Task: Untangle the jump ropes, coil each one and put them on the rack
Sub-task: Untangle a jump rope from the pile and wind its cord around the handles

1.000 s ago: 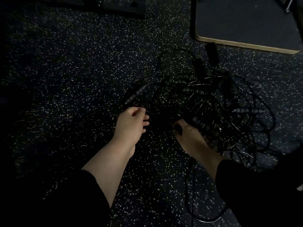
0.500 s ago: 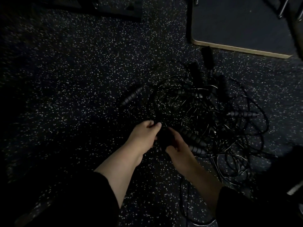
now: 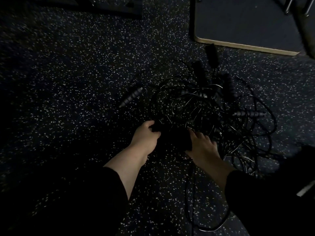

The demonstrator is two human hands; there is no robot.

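Dark rubber flooring (image 3: 71, 92) flecked with white fills the dim room, with a tan-edged mat (image 3: 245, 28) lying at the far right. On the floor in front of the person sits the tangle of jump ropes (image 3: 209, 114), thin black cords looped over one another with several ribbed handles poking out; one handle (image 3: 131, 97) lies just apart on the left side. Both hands work at the near edge of the pile: the left hand (image 3: 144, 135) has its fingers curled round a dark bundle, probably a handle or cords, while the right hand (image 3: 202, 145) reaches into the strands with fingers spread, and what it grasps, if anything, cannot be told in this light. The untangling looks barely begun; no rope is coiled. Next, one handle wants following along its cord, loop by loop, without tightening knots.
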